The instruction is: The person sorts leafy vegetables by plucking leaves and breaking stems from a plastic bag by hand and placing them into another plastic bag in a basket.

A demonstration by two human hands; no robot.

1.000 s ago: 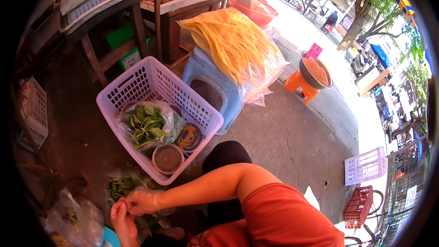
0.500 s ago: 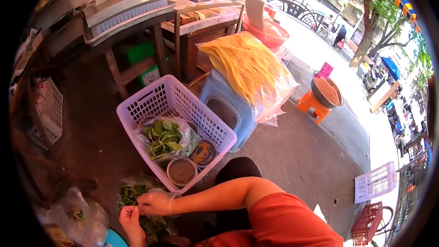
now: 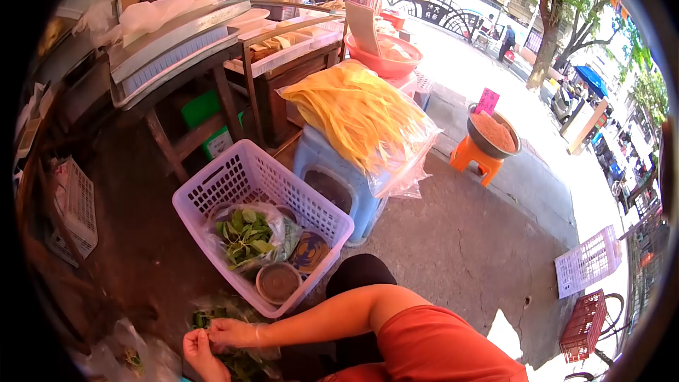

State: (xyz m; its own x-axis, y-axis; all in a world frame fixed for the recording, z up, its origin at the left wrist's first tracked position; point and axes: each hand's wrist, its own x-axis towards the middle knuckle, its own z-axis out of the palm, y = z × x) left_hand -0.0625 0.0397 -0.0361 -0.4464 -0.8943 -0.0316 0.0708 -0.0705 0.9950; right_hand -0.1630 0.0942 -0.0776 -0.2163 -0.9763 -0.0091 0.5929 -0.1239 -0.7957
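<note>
My right hand (image 3: 233, 333) reaches in from the right with its fingers pinched together. Close against it, my left hand (image 3: 204, 355) has thumb and fingers pressed together too. Whatever sits between the fingertips is too small to make out. Green leafy stems (image 3: 244, 364) lie directly under and around both hands, partly hidden by them. A clear plastic bag (image 3: 152, 354) with some stems inside is left of my left hand. Beyond the hands stands a lilac plastic basket (image 3: 332, 251), holding a bag of green leaves (image 3: 244, 235) and a round lidded tub (image 3: 279, 283).
A blue stool (image 3: 308, 163) beside the basket carries a bag of yellow strips (image 3: 361, 117). Farther right, a bowl of reddish-brown grains (image 3: 495, 133) rests on an orange stool (image 3: 475, 158). Trays stand on a wooden table (image 3: 265, 78) at the back. My knee (image 3: 361, 272) is near the basket.
The view has shifted, so the basket and stools appear farther left and lower. My hands stay together over the leafy stems, their fingertips still pinched.
</note>
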